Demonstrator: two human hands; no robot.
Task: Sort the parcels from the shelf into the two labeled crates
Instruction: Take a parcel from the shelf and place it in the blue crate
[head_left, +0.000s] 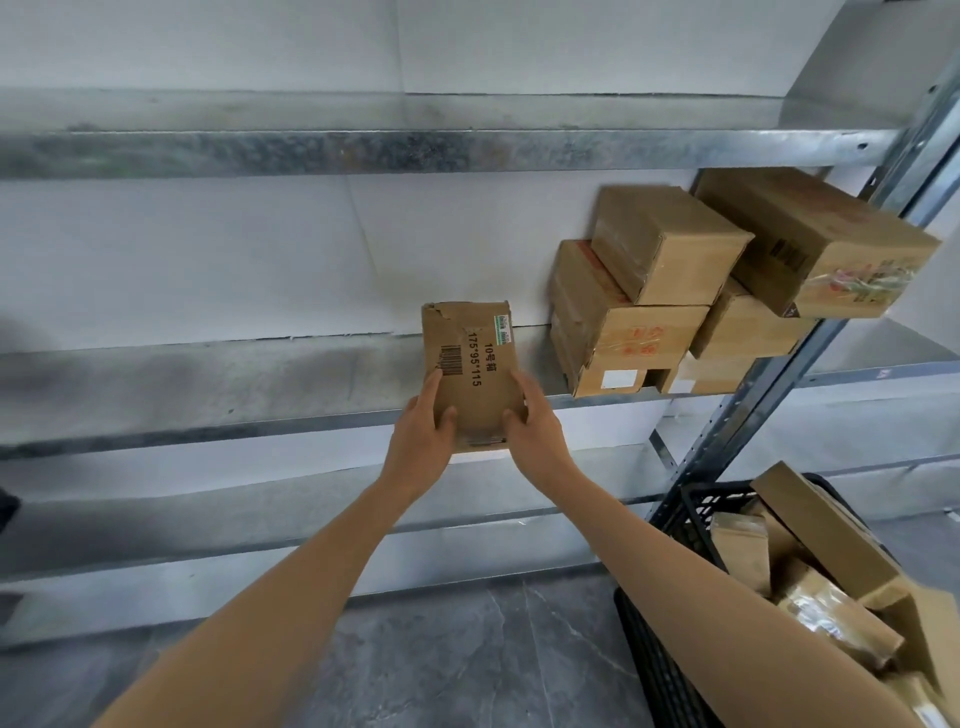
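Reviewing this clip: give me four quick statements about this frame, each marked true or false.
1. Both the left hand and the right hand grip the small brown cardboard parcel with a barcode. True.
2. The black plastic mesh crate holds nothing. False: cardboard parcels lie in it.
3. The stacked brown cardboard boxes stand at the left end of the grey metal shelf. False: they stand at its right end.
4. The held parcel shows printed black lettering. True.

Soft even light, warped blurry edges
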